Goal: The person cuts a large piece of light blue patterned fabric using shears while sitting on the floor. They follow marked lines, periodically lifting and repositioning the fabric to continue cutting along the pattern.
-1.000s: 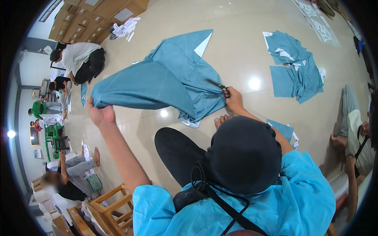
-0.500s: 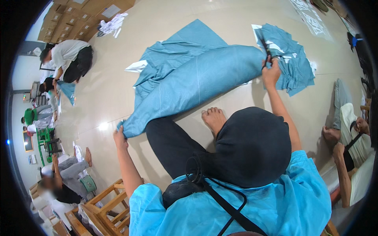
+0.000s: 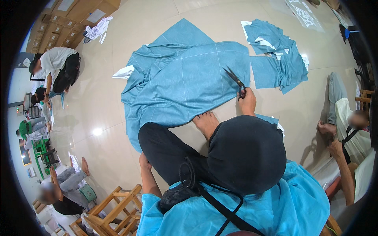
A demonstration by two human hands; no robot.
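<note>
A wide blue-grey fabric piece point(image 3: 197, 70), marked with thin pale lines, lies spread and wrinkled on the floor in front of me. My right hand point(image 3: 247, 103) grips black scissors point(image 3: 237, 78) over the fabric's right part, their blades apart and pointing up and left. Low beside my bent left knee, my left hand point(image 3: 145, 161) is close to the fabric's lower left end. Its fingers are mostly hidden by my leg, so what it touches does not show. My bare foot point(image 3: 206, 123) rests at the fabric's near edge.
Right of the large piece lies a heap of smaller blue-grey pieces point(image 3: 281, 70) with white bits. A small scrap point(image 3: 269, 118) is by my right forearm. A wooden stool point(image 3: 114, 208) stands at lower left, cardboard boxes point(image 3: 78, 19) at upper left. Other people sit or bend on both sides.
The raised fabric has come down and spread flatter. My left hand has let go of its corner and dropped beside my knee. My right hand with the scissors has moved left and down.
</note>
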